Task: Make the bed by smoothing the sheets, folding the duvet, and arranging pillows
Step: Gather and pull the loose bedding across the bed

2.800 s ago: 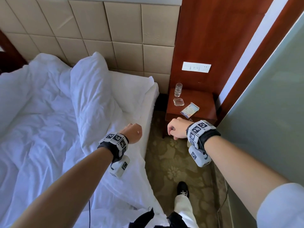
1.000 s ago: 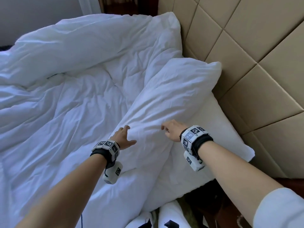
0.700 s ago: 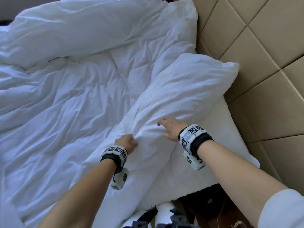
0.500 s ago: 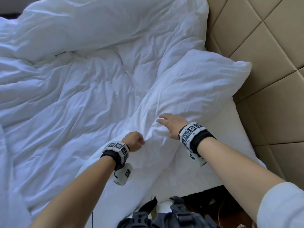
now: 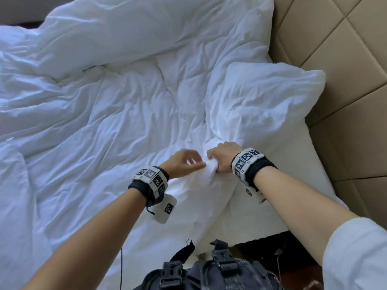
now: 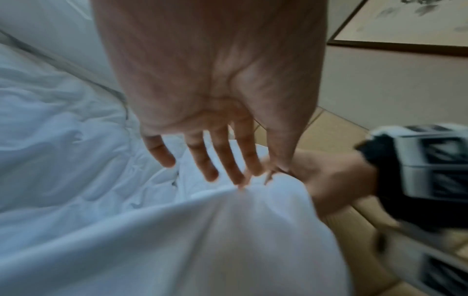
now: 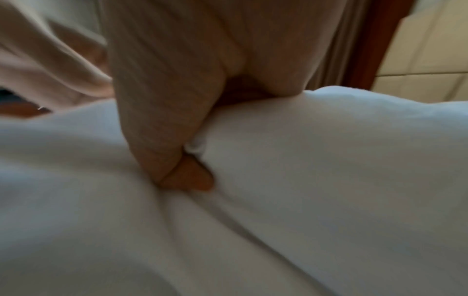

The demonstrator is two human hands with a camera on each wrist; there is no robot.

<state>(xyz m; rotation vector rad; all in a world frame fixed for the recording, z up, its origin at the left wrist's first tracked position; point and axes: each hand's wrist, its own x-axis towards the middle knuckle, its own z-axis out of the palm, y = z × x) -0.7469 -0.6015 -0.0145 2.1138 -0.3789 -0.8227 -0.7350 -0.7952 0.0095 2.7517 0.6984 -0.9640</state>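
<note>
A long white pillow (image 5: 261,105) lies from the padded headboard toward the bed's near edge. A rumpled white duvet (image 5: 94,122) covers the bed to its left. My right hand (image 5: 219,158) grips a bunch of fabric at the pillow's near end. In the right wrist view its curled fingers and thumb (image 7: 187,176) dig into the white cloth (image 7: 303,190). My left hand (image 5: 186,162) is just left of that bunch. Its straight, spread fingers (image 6: 215,160) touch the raised fabric (image 6: 202,240) with their tips.
The beige quilted headboard (image 5: 345,80) runs along the right. A strip of bare white sheet (image 5: 297,181) lies between pillow and headboard. A dark strapped pack (image 5: 209,273) hangs at my waist, over the dark gap beside the bed (image 5: 272,245).
I turned from the nightstand to the bed and both hands came down on the pillow. My left hand, curled in the fabric half a second ago, has straightened; the right has closed on the bunch.
</note>
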